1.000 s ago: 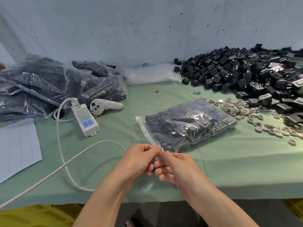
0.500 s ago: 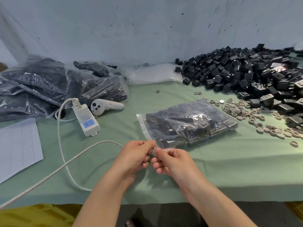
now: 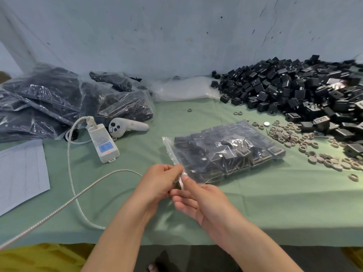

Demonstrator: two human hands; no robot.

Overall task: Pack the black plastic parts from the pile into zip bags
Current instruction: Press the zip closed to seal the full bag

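A clear zip bag (image 3: 225, 152) full of black plastic parts lies on the green table in front of me. My left hand (image 3: 159, 183) and my right hand (image 3: 198, 201) meet at the bag's near left corner, and both pinch its zip strip between thumb and fingers. A large pile of loose black plastic parts (image 3: 298, 91) fills the back right of the table. A stack of empty clear bags (image 3: 184, 89) lies against the wall, left of the pile.
Several filled bags (image 3: 64, 103) are heaped at the back left. A white device (image 3: 103, 144) with a metal hose (image 3: 72, 199), a white controller (image 3: 127, 126) and a printed sheet (image 3: 19, 173) lie on the left. Small tan rings (image 3: 314, 148) are scattered right of the bag.
Both hands have slid a short way left along the bag's zip edge, still pinching it. The bag has stayed where it was.
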